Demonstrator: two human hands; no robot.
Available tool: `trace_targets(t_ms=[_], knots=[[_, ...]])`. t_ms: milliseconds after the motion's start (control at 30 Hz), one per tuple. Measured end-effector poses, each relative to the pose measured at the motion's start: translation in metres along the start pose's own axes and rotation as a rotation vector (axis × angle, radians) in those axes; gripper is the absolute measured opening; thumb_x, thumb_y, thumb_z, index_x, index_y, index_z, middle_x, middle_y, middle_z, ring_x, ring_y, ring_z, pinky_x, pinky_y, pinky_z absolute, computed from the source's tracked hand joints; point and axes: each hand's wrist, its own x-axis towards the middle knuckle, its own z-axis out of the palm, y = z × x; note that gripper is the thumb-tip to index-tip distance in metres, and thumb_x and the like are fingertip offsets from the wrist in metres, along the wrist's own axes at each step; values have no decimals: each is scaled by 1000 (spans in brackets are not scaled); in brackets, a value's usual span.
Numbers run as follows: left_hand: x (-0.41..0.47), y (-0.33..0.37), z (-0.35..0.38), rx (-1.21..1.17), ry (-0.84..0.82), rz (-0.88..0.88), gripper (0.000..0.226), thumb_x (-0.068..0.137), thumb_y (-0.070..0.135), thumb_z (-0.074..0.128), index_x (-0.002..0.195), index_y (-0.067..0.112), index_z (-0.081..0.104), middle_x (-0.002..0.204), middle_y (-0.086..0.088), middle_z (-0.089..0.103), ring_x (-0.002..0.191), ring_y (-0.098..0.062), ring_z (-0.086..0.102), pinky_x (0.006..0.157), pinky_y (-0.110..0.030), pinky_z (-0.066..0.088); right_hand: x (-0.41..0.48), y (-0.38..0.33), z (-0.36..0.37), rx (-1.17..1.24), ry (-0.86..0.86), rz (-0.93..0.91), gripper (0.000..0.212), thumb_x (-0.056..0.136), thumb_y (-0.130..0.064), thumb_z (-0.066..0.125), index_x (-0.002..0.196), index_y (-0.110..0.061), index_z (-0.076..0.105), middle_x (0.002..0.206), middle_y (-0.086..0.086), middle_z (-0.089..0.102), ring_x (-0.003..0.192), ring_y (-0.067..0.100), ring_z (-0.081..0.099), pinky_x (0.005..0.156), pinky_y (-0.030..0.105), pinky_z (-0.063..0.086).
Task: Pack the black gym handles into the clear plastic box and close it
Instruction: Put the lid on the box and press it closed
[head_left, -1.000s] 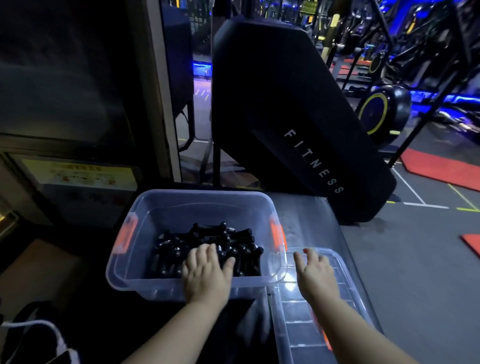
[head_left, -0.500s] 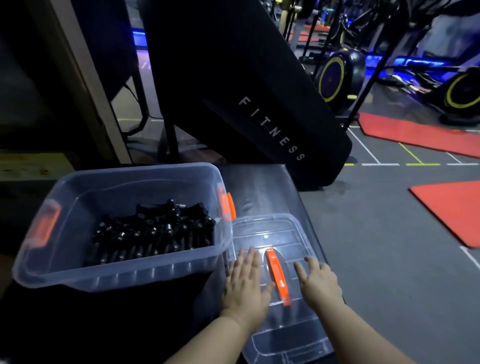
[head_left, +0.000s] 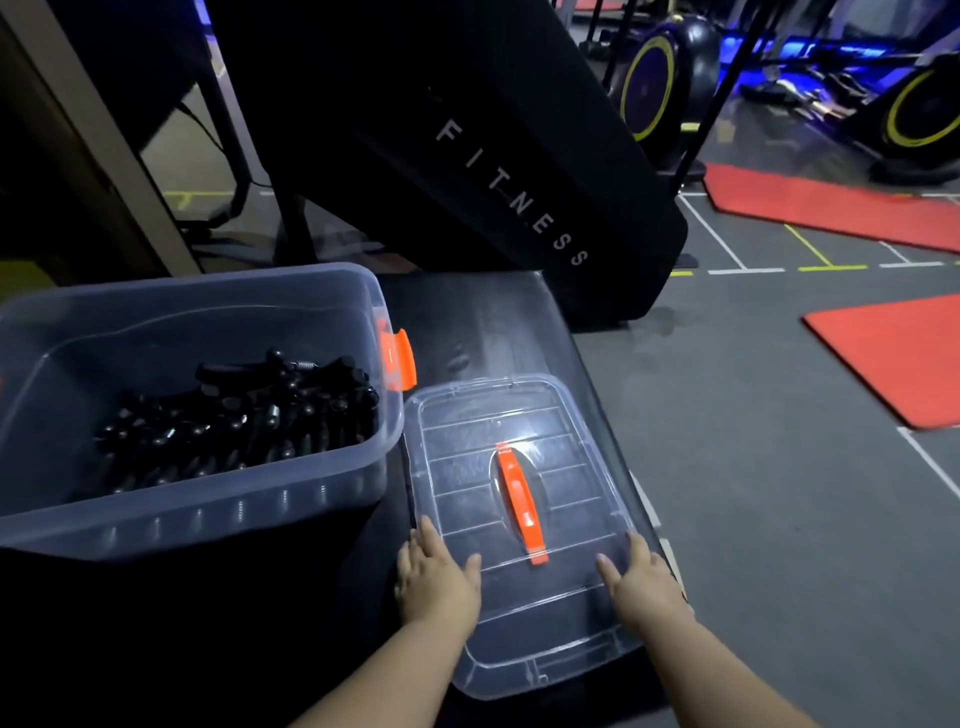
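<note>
Black gym handles (head_left: 244, 426) lie heaped inside the clear plastic box (head_left: 208, 514), which stands open at the left of the frame on a dark surface (head_left: 483, 322). The pile sits on the box floor and leans toward the right wall, well below the rim. An orange latch (head_left: 397, 358) hangs on the box's right end.

The lid (head_left: 519, 623) is off the box. It lies flat on the surface in the lower middle of the frame, just beside the box's right wall, with its orange carry handle (head_left: 517, 499) facing up and running roughly lengthwise along the middle.

Both hands are on the near part of the lid. The left hand (head_left: 436, 577) lies along the lid's left edge, its fingers fairly straight and pointing away from the person, its thumb spread onto the top of the lid. The right hand (head_left: 641, 582) mirrors it on the right edge, fingers extended along the rim, thumb on the clear top. Neither hand is clenched, and neither touches the orange handle between them.

Behind the surface, a slanted black panel (head_left: 467, 156) lettered FITNESS fills the upper middle. At the right, grey floor (head_left: 753, 467) carries red mats (head_left: 893, 358), and a yellow-rimmed wheel (head_left: 654, 78) shows at the upper right.
</note>
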Motion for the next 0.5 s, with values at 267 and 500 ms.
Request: trace_targets(t_ms=[267, 500], knots=[[7, 33, -9, -221, 35, -161, 84, 90, 42, 55, 150, 4, 8, 152, -15, 26, 133, -36, 36, 105, -41, 34, 0, 20, -12, 58, 113, 53, 88, 80, -60, 60, 149, -34, 11, 135, 14, 44, 124, 33, 44, 101, 45, 40], [-1, 69, -34, -628, 2, -142, 41, 85, 25, 63, 111, -5, 50, 111, -17, 61, 93, -33, 63, 78, -30, 52, -14, 38, -53, 314, 174, 42, 96, 63, -56, 79, 140, -29, 30, 128, 15, 53, 116, 36, 52, 97, 44, 43]])
